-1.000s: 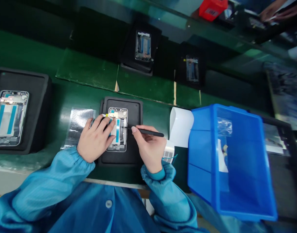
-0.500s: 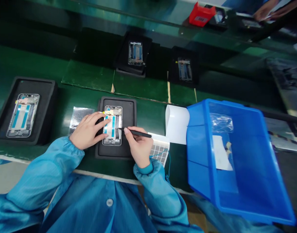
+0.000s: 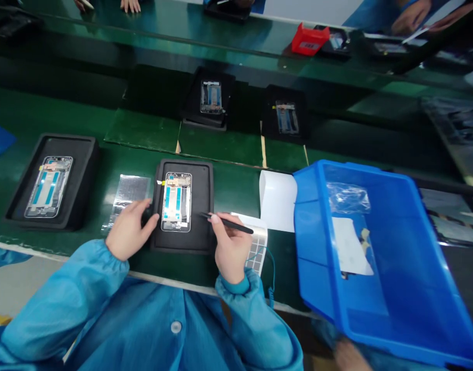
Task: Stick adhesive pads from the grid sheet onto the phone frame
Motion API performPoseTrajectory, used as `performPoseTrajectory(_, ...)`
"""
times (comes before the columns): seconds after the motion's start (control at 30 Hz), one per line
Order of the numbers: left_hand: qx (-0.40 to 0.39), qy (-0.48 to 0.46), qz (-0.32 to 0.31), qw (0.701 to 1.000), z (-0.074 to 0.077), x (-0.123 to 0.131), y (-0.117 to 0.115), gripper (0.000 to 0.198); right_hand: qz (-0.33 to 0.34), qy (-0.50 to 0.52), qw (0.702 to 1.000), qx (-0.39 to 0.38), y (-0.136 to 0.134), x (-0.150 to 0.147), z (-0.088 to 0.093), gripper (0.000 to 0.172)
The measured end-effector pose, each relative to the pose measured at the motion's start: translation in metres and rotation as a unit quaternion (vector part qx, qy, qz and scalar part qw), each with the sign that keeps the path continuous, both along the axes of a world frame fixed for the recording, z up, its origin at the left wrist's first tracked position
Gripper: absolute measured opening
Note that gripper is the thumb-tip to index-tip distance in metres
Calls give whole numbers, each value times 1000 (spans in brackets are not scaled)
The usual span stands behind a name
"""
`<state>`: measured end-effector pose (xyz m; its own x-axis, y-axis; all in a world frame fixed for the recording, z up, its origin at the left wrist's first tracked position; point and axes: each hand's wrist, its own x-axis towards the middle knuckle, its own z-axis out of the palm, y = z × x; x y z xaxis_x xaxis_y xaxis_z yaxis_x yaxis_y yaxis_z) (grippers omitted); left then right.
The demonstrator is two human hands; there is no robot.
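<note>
An opened phone frame (image 3: 176, 202), with blue strips and a yellow tab at its upper left, lies in a black foam tray (image 3: 201, 237). At the tray's left edge is my left hand (image 3: 130, 226), off the phone. Its thumb and fingers curl around a small dark object (image 3: 146, 214), mostly hidden. My right hand (image 3: 232, 247) grips black tweezers (image 3: 236, 225). Their tips point left above the tray, just right of the phone and apart from it. A clear ribbed plastic sheet (image 3: 132, 190) lies beyond my left hand.
A second tray (image 3: 83, 180) with a phone frame stands left. On the right are a sticker sheet (image 3: 257, 237), curled white paper (image 3: 278, 201) and a large blue bin (image 3: 317, 247). Further trays (image 3: 230, 98) sit behind. Other people's hands (image 3: 412, 15) show across the bench.
My left hand has lifted off the phone and moved left to the tray's edge. The tweezers have drawn back right, away from the phone. The view has shifted slightly.
</note>
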<state>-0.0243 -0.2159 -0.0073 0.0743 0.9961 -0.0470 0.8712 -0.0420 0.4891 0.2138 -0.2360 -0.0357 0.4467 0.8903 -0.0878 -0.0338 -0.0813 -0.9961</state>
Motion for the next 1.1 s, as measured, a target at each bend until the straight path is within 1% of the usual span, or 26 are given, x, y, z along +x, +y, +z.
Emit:
performPoseTrajectory(0.07,-21,-18,10,1000,-4,11,-10,51,17,37,999,-16,-9,-2,-4,26)
performPoseTrajectory(0.1,-13,-36,15,999,-5,16,-13,49,18,53,998,-14,-12,-4,-5,25)
performPoseTrajectory(0.2,23,-108,22,994,-4,28,-12,41,11,78,997,10,-14,-13,-1,22)
performPoseTrajectory(0.27,22,-136,26,990,-3,32,-7,38,4,73,997,23,-11,-19,3,22)
performPoseTrajectory(0.37,27,-116,48,992,-3,31,-2,40,-10,58,998,21,-1,-25,5,26)
performPoseTrajectory(0.5,25,-76,75,994,-10,22,-2,49,-18,67,998,5,10,-26,-1,31)
performPoseTrajectory(0.63,1,-86,63,994,-16,22,-6,47,-38,73,997,3,11,-26,-4,32)
performPoseTrajectory(0.73,12,-105,74,992,-12,25,-7,49,-47,89,995,8,8,-31,2,32)
performPoseTrajectory(0.77,23,-129,85,988,-8,25,-6,50,-48,96,994,14,8,-34,6,31)
performPoseTrajectory(0.83,38,-209,105,971,3,18,-2,50,-48,113,992,39,7,-38,18,26)
performPoseTrajectory(0.9,33,-302,133,943,21,-1,3,51,-54,131,987,76,7,-37,33,21)
performPoseTrajectory(0.93,25,-337,154,929,33,-15,6,53,-61,137,984,95,6,-35,40,18)
performPoseTrajectory(1.0,34,-374,222,900,58,-54,11,63,-75,135,981,118,5,-24,50,16)
performPoseTrajectory(1.03,48,-378,266,886,71,-76,12,67,-78,128,982,119,4,-17,52,16)
performPoseTrajectory(1.1,82,-360,346,863,91,-121,13,67,-74,114,985,103,0,1,49,17)
